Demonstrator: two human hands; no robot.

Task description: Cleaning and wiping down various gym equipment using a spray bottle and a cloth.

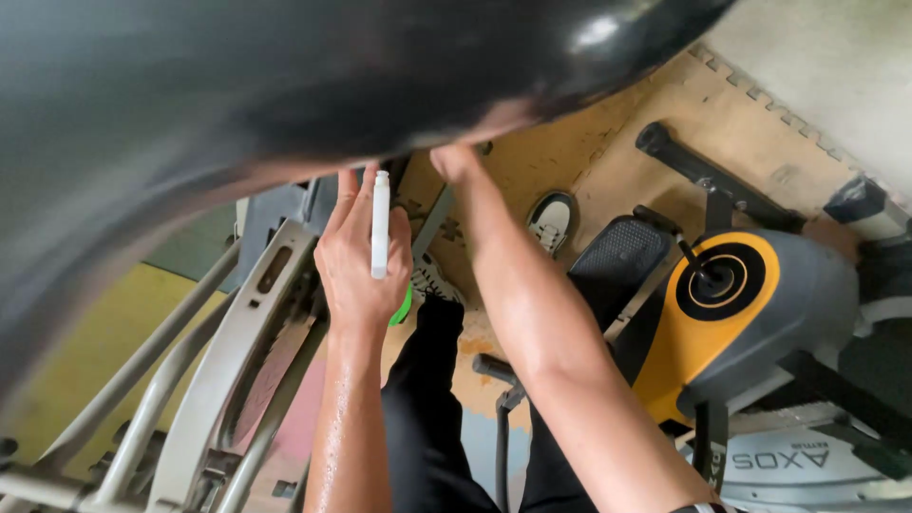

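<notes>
Big black round thing (285,76) closest, at 12 o'clock. White pen (380,224) gripped in left hand (361,266), pointed 12 to 6. Right hand (454,161) hidden under it; grip cannot be told.

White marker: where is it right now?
Head view, left of centre: the white marker stands upright against the left hand, just under the big black curved surface, with the right forearm beside it.

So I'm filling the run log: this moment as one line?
left hand: holds white marker upright | right hand: reaching under black curved surface, fingers hidden | below: grey-yellow exercise bike
</notes>
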